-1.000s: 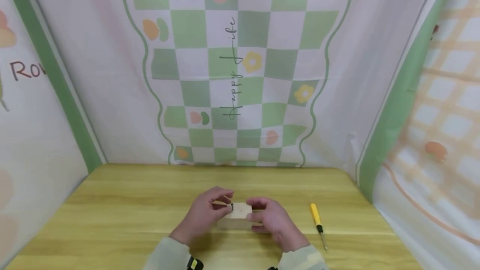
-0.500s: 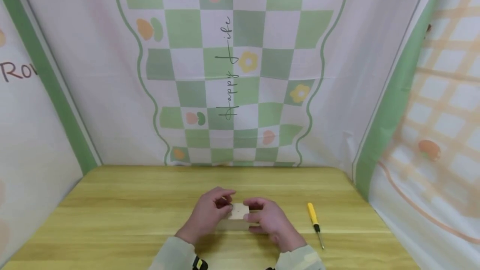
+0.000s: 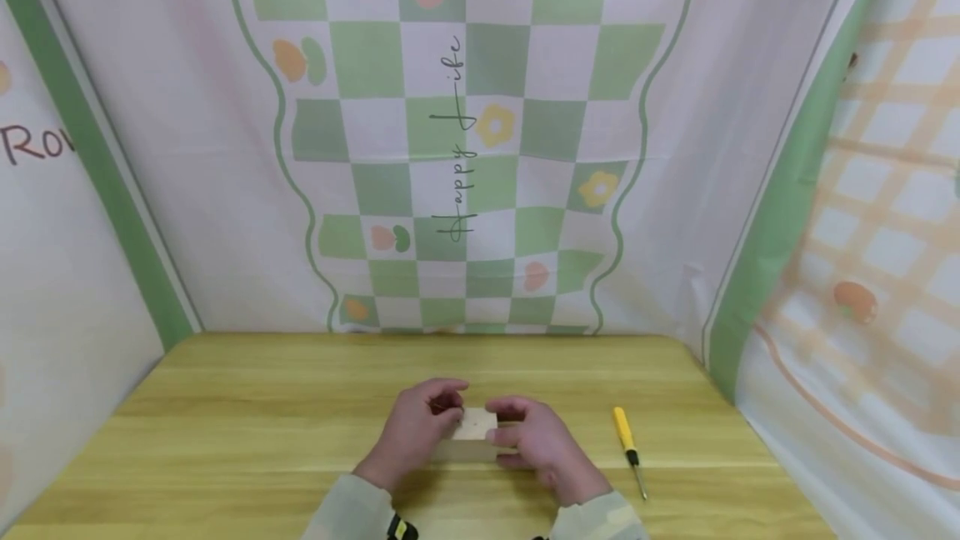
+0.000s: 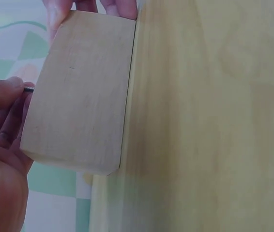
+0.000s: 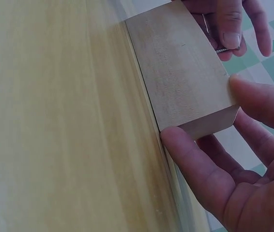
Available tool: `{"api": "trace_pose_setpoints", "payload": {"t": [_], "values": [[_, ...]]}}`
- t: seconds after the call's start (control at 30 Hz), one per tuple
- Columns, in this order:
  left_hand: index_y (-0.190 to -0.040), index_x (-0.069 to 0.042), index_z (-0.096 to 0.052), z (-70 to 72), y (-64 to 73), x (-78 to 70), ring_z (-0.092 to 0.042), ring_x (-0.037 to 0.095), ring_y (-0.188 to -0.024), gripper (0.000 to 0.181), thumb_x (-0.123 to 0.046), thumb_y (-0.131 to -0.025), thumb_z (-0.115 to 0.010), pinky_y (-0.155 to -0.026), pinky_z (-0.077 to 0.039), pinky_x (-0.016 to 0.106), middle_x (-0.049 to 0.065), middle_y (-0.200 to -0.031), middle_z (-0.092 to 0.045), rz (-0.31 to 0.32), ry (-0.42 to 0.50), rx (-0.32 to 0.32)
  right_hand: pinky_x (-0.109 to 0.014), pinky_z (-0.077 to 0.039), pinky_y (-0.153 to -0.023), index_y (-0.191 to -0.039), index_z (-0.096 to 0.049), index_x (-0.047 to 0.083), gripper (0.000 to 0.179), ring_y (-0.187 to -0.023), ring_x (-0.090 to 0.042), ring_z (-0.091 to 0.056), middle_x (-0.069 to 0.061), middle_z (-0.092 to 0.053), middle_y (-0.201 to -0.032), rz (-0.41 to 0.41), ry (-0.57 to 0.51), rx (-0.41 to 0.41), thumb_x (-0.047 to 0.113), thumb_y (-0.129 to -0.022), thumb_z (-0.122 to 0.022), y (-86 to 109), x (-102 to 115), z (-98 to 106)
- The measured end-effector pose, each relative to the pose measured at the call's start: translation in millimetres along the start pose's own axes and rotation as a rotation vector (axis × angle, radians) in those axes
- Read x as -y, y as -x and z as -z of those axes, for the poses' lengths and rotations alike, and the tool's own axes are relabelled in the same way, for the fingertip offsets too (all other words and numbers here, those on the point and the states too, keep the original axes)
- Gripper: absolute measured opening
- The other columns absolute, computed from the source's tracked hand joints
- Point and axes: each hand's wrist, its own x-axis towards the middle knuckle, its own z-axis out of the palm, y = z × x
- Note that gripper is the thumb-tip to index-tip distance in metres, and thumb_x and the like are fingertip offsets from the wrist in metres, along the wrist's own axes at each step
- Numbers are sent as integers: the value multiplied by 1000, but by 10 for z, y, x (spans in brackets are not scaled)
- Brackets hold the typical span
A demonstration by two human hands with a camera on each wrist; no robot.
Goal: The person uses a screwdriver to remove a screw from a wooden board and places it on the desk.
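A pale wooden block [image 3: 472, 448] rests on the table in front of the person. My right hand [image 3: 543, 440] steadies its right end, with thumb and fingers spread around that end in the right wrist view. Between the thumb and fingers of my left hand [image 3: 412, 432] a small dark screw [image 5: 221, 50] is pinched, its threaded shaft meeting the block's top face near the left end. The left wrist view also shows the screw [image 4: 28, 89] right at the block's edge. Most of its head is hidden by the fingertips.
A screwdriver [image 3: 628, 444] with a yellow and black handle lies on the table right of the right hand, its tip toward the person. The wooden tabletop [image 3: 262, 407] ends at the back against a green-and-white checked curtain [image 3: 465, 148].
The left fingertips have closed over the screw, which showed more plainly a second ago. The right hand keeps its hold on the block. The head view has turned slightly right.
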Motion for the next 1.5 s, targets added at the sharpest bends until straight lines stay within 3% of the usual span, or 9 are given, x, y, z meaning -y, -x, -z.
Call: {"api": "trace_pose_setpoints", "payload": {"t": [0.2,0.33,0.6,1.0,1.23,1.5], "values": [[-110,-20,-67,-26,-3,38,-59,10,-87,32,-5,-82,-70,-75,-51,26,1,-94,-65,-6,2,-32,-43,-54,-73,-124,-56,4,46,-94,-28,-60,-15,-50,-125,-4,-8,2,8,-81,-72,10,16,-9],[-111,-20,-66,-26,4,19,-59,10,-88,32,-6,-83,-69,-76,-51,25,-1,-96,-66,7,2,-29,-44,-53,-74,-124,-56,4,47,-94,-28,-60,-15,-50,-127,0,-12,4,8,-81,-73,5,17,-10],[-97,-19,-68,-19,11,-1,-59,12,-83,20,-8,-81,-72,-71,-51,27,-1,-89,-65,-1,20,-41,-43,-54,-74,-124,-56,4,47,-94,-29,-60,-14,-51,-125,8,-12,5,8,-80,-73,-14,4,-4],[-83,-18,-64,-32,6,-58,-58,13,-76,12,-19,-79,-76,-63,-51,27,-6,-80,-61,25,-7,-157,-44,-53,-73,-126,-55,4,50,-94,-28,-60,-15,-49,-127,3,-14,4,9,-80,-73,-1,27,-16],[-97,-20,-66,41,-4,-125,-59,16,-82,20,-19,-79,-75,-69,-52,29,-2,-87,-63,100,88,-171,-44,-54,-73,-124,-57,5,47,-94,-28,-60,-14,-50,-126,-5,-15,1,8,-80,-73,-6,11,-13],[-113,-7,-61,185,-36,-82,-63,28,-84,32,-6,-83,-70,-72,-55,36,18,-101,-61,200,401,-124,-43,-54,-73,-123,-57,5,46,-93,-27,-59,-15,-51,-125,8,-2,-4,7,-80,-73,7,-3,-9]]}}
